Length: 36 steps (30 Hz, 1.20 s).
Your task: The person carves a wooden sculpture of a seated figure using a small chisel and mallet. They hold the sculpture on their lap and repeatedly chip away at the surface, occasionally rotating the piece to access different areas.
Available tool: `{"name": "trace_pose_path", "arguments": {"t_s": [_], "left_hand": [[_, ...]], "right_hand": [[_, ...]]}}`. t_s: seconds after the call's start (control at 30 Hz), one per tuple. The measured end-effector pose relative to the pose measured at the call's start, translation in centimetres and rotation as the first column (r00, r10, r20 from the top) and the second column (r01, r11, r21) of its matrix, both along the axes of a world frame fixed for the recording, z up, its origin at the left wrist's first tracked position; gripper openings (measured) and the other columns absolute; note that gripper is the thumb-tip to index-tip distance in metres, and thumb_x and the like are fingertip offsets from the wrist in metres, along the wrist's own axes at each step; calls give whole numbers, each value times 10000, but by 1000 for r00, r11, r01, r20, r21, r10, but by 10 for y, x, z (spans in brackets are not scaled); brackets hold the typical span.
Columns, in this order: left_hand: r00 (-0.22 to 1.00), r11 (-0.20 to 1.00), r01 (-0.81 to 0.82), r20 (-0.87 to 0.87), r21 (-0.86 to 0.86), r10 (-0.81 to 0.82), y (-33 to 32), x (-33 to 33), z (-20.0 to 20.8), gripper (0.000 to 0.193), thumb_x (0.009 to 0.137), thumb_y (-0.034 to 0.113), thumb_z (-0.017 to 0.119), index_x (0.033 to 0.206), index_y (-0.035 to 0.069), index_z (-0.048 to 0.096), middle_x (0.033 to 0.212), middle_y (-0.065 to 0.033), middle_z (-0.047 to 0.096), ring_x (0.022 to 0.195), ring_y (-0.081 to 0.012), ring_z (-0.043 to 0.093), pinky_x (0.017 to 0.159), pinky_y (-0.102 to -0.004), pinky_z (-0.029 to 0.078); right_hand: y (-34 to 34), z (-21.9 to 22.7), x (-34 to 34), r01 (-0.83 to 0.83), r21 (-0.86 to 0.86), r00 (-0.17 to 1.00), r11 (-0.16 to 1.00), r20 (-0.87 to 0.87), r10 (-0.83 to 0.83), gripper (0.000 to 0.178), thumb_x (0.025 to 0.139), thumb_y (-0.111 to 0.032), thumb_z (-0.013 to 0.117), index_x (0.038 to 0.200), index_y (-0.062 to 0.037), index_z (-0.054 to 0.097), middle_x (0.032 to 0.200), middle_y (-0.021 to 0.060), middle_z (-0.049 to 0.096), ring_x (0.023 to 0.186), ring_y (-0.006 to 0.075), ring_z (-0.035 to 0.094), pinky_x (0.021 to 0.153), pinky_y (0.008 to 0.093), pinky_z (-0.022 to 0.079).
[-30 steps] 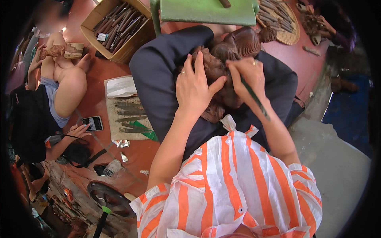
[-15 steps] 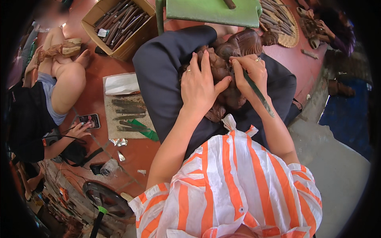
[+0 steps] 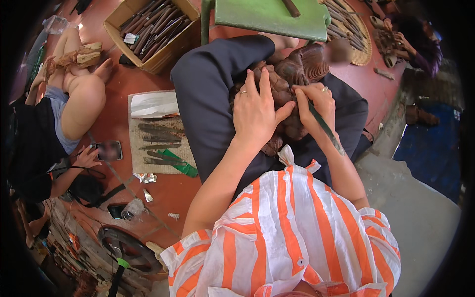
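A dark brown carved wooden statue (image 3: 303, 65) lies across my lap, with fine ridges carved on its upper part. My left hand (image 3: 256, 115) rests over its rounded middle, fingers curved along the wood and thumb reaching toward my other hand. In my right hand (image 3: 318, 105) is a long, flat, dark metal blade (image 3: 326, 129), gripped like a pen. Its working end meets the statue near my fingertips, where my fingers hide it. The back end slants down over my right wrist. Part of the statue is hidden under both hands.
Several similar blades (image 3: 161, 136) lie on a pale mat (image 3: 138, 163) to the left. A cardboard box (image 3: 153, 62) of wooden-handled tools, a green stool (image 3: 272, 22) and a tool basket (image 3: 366, 37) stand ahead. One person sits at left with a phone (image 3: 110, 151); another works at far right.
In the picture, both hands and the statue sit slightly farther right and lower, as the whole view has shifted a little. My hold on statue and blade looks the same.
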State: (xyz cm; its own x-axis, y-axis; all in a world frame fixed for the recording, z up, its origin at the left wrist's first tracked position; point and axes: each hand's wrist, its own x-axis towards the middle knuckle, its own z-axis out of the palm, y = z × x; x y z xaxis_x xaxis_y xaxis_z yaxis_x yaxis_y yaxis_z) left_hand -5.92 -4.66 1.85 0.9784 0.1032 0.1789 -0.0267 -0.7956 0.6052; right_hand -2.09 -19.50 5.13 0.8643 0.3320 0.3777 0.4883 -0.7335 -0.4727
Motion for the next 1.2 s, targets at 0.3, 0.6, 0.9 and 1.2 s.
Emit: {"name": "trace_pose_path", "arguments": {"t_s": [0.3, 0.6, 0.9, 1.2], "left_hand": [[1000, 1000, 2, 13, -2, -2, -1, -1, 0, 839, 752, 493, 704, 1339, -23, 399, 1280, -303, 459, 1065, -415, 558, 859, -448, 474], [1000, 1000, -5, 19, 19, 5, -2, 0, -2, 839, 757, 515, 691, 1339, -16, 401, 1282, -296, 462, 1068, -413, 557, 857, -445, 476], [1000, 1000, 5, -23, 6, -5, -2, 0, -1, 831, 763, 520, 683, 1333, -21, 412, 1286, -296, 461, 1083, -407, 551, 858, -443, 475], [1000, 1000, 9, -20, -2, -9, 0, 1, 0, 824, 764, 502, 689, 1338, -19, 410, 1289, -293, 457, 1082, -414, 551, 865, -449, 473]], "right_hand": [[1, -2, 0, 19, 58, 999, 998, -38, -17, 65, 792, -48, 652, 832, -48, 705, 722, 72, 655, 701, 218, 604, 701, 331, 400], [-3, -1, -5, 30, 57, 998, 998, -48, -27, 69, 794, -46, 652, 840, -45, 705, 725, 66, 657, 720, 215, 609, 717, 325, 400], [-9, -2, -4, 69, 48, 992, 996, -110, -63, 75, 800, -41, 647, 850, -46, 703, 738, 81, 656, 705, 224, 615, 708, 339, 422], [-8, -3, -5, 46, 28, 996, 999, -78, -44, 74, 794, -39, 650, 845, -51, 702, 749, 74, 666, 710, 236, 615, 717, 349, 425]]}}
